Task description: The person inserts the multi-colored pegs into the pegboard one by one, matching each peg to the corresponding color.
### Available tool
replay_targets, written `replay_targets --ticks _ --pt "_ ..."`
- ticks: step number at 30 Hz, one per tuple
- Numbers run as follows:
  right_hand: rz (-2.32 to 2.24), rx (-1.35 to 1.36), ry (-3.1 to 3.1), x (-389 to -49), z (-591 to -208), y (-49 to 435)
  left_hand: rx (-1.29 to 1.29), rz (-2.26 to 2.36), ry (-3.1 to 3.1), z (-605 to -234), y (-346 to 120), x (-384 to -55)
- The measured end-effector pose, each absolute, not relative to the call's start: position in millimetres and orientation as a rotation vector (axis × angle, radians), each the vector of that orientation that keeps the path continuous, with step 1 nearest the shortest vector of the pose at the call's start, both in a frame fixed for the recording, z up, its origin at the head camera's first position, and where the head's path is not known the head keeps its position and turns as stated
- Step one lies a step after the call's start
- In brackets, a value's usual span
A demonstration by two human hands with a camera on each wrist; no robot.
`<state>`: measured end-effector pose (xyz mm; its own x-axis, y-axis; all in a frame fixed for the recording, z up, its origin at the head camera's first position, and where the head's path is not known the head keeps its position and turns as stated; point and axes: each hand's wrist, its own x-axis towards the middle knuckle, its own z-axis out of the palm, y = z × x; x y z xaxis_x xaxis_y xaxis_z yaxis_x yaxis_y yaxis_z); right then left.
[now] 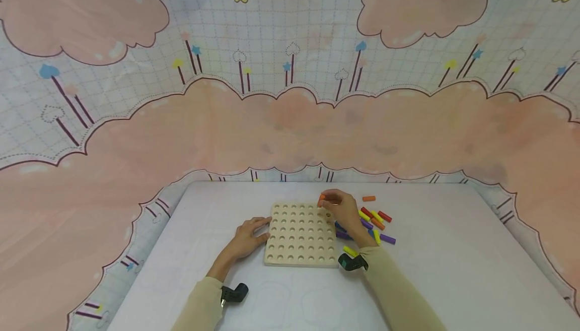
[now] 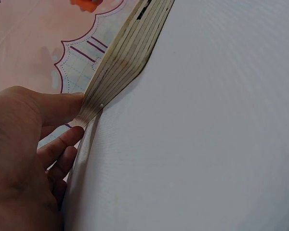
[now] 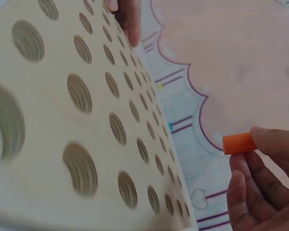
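A square wooden pegboard [image 1: 297,234] with rows of round holes lies on the table. My left hand [image 1: 248,236] touches its left edge, with thumb and fingers spread along the side; the left wrist view has this hand [image 2: 24,144] right at the layered edge of the board [image 2: 120,53]. Over the board's far right corner, my right hand [image 1: 341,211] pinches an orange peg [image 1: 321,199] between thumb and fingers. From the right wrist, the orange peg [image 3: 239,143] juts from the fingertips, apart from the holed face of the board [image 3: 43,134].
Loose pegs lie right of the board, partly behind my right forearm: several yellow, red, blue and purple ones, including a purple peg [image 1: 387,239] and a yellow peg [image 1: 350,251]. Another orange peg [image 1: 369,198] lies farther back. A patterned cloth [image 1: 290,129] hangs behind the white table [image 1: 453,260].
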<state>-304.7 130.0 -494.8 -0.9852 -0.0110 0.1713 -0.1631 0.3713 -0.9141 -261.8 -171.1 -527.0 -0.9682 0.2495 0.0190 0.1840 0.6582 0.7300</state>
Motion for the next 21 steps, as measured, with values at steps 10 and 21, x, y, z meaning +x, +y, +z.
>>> replay_targets --ticks 10,21 --pt "1.727 0.152 -2.483 -313 -500 100 0.371 1.214 2.784 -531 -173 -263" --pt "1.704 0.117 -2.541 -324 -508 82 0.37 1.226 2.792 -531 -170 -260"
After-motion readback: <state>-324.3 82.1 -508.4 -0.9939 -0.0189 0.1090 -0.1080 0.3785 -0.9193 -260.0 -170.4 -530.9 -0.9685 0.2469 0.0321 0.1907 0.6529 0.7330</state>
